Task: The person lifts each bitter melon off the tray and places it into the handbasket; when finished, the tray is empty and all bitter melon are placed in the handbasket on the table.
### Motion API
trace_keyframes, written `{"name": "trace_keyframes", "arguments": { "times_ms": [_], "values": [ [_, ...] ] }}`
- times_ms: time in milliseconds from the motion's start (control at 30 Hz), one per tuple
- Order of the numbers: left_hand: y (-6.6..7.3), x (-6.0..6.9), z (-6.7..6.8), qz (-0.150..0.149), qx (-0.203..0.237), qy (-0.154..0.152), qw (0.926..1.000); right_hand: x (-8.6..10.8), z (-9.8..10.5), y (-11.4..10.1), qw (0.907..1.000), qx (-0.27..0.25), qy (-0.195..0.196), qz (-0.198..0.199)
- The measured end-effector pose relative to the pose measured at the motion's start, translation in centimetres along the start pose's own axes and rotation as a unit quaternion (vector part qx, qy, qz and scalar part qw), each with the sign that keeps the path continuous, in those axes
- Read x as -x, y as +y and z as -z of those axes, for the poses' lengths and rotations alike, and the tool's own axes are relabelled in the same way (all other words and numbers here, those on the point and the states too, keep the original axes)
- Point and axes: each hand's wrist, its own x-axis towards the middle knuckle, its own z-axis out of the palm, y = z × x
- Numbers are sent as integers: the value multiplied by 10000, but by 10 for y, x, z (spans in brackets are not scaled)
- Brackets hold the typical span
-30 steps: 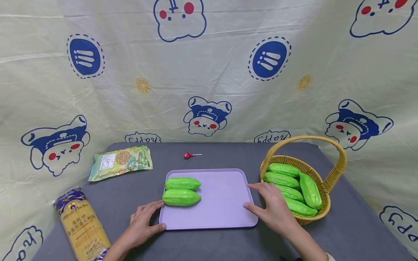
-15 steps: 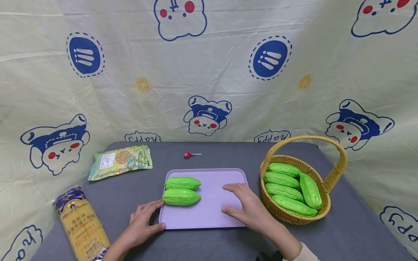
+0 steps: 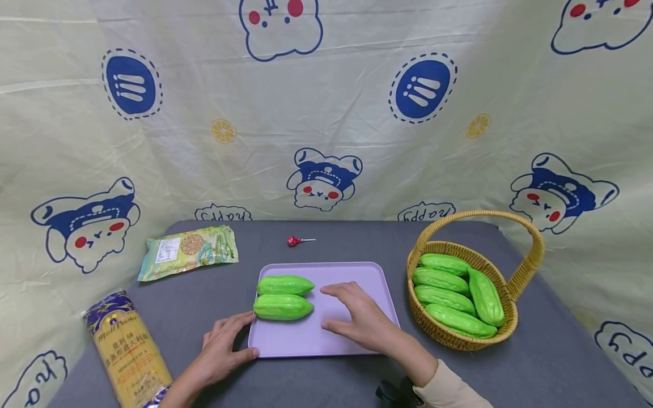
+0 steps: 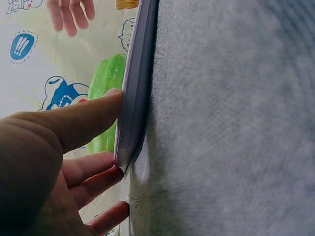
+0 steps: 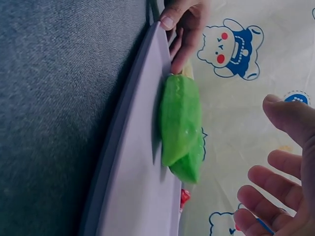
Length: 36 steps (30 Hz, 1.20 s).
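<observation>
On the left part of the lilac tray (image 3: 352, 340) lie two ridged green gourds (image 3: 283, 307), side by side. My left hand (image 3: 223, 347) rests at the tray's near-left corner, thumb and fingertips touching its rim; the left wrist view shows the thumb (image 4: 93, 115) against the edge. Above the right half of the tray hovers my right hand (image 3: 363, 320), fingers spread and slightly bent, with nothing between them. Its fingertips point at the gourds but stay apart from them. In the right wrist view, the relaxed fingers (image 5: 270, 189) are also free of any object.
A handled wicker basket (image 3: 415, 314) with several green gourds stands right of the tray. Behind the tray lies a red lollipop (image 3: 293, 241). A green snack packet (image 3: 191, 253) and a pasta bag (image 3: 130, 351) lie to the left. A printed curtain (image 3: 326, 113) hangs behind.
My right hand has moved left from the tray's right edge, beside the basket, to over the tray's middle. The left hand, tray and gourds have stayed in place.
</observation>
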Motion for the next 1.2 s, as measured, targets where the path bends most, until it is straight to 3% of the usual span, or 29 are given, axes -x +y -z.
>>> {"name": "trace_keyframes", "arguments": {
  "times_ms": [333,767,1200],
  "values": [
    [2,2,1,-111,19,93,9999,-18,-24,-1,9991,18,-228,344],
    [1,2,1,-114,-23,92,9999,-38,-50,-6,9985,187,-517,6],
    [0,3,1,-176,-97,113,9997,-51,-62,-10,9945,470,-897,-248]
  ]
}}
